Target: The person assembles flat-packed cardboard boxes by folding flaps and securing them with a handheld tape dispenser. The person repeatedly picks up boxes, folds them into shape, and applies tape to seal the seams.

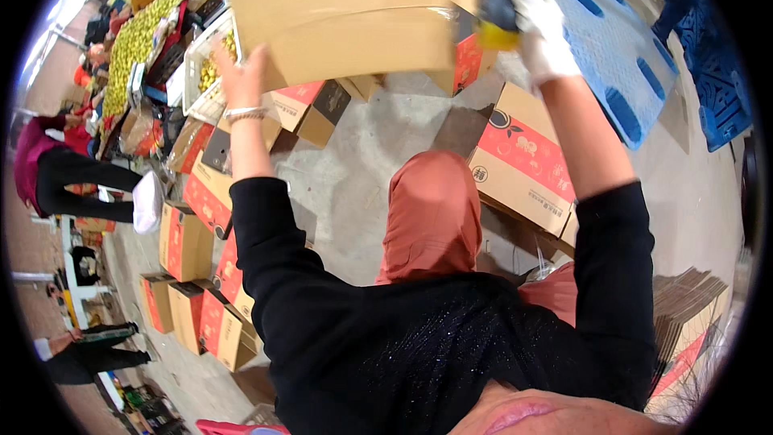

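Observation:
A plain brown cardboard box (pixel 346 36) is in front of me, its broad side facing up, with a strip of clear tape across it. My left hand (pixel 240 80), bare and wearing a bracelet, grips the near left corner, its thumb against the board and its fingers at the side; they are slightly blurred. In my right hand (pixel 538 28), in a white glove, is a dark tape dispenser (pixel 498 4) with a yellow part, just past the box's right end. Motion smears the dispenser, and whether it touches the box cannot be made out.
Red-and-brown printed cartons (pixel 522 163) stand at my right knee, and more cartons (pixel 216 326) line the left. A white crate (pixel 201 72) of yellow fruit sits beyond my left hand. Blue pallets (pixel 600 40) are at right, flattened cartons (pixel 684 314) lower right. Other people are at left and upper right.

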A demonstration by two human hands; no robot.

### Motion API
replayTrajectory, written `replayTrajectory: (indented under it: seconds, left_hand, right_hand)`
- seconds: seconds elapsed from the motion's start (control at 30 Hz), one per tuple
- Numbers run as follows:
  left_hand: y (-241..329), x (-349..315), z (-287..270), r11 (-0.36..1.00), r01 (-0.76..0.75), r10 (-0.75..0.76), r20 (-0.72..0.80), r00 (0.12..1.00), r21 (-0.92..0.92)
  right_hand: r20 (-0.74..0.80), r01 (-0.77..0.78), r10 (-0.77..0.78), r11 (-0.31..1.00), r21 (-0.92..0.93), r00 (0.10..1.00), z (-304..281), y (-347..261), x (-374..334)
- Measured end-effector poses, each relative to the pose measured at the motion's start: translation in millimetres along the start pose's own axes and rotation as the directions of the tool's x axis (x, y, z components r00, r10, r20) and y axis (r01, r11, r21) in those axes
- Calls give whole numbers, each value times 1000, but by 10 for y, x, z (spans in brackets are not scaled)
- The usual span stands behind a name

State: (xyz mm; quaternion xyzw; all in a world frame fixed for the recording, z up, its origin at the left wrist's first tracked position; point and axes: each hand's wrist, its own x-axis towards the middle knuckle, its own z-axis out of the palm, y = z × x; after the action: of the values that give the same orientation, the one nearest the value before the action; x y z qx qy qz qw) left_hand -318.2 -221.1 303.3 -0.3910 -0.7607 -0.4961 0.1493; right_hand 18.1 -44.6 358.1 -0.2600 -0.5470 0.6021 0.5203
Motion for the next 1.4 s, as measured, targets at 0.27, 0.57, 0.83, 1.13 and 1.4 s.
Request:
replayTrajectory:
  seconds: [0.27, 0.57, 0.83, 1.13, 1.4]
  left_hand:
    - [-477, -749, 975, 992, -70, 59, 103, 993, 106]
    - [721, -2339, 3300, 900, -432, -12, 996, 91, 50]
    - [660, -3216, 3836, 934, 273, -338, 819, 464, 230]
    - [1314, -2558, 3635, 464, 820, -178, 871, 458, -336]
    - [1802, -1578, 2360, 444, 709, 146, 825, 546, -548]
  right_hand:
    - [-268, -165, 208, 971, 174, 941, -1132, 212, -261]
    - [-746, -204, 100, 978, -49, 658, -3750, 359, -1675]
    - [-922, -587, 3, 772, -244, 386, -5076, 787, -2507]
    - [-957, -539, -40, 819, -195, 286, -5195, 718, -2583]
    - [-892, -430, -333, 788, -441, 305, -5178, 466, -2371]
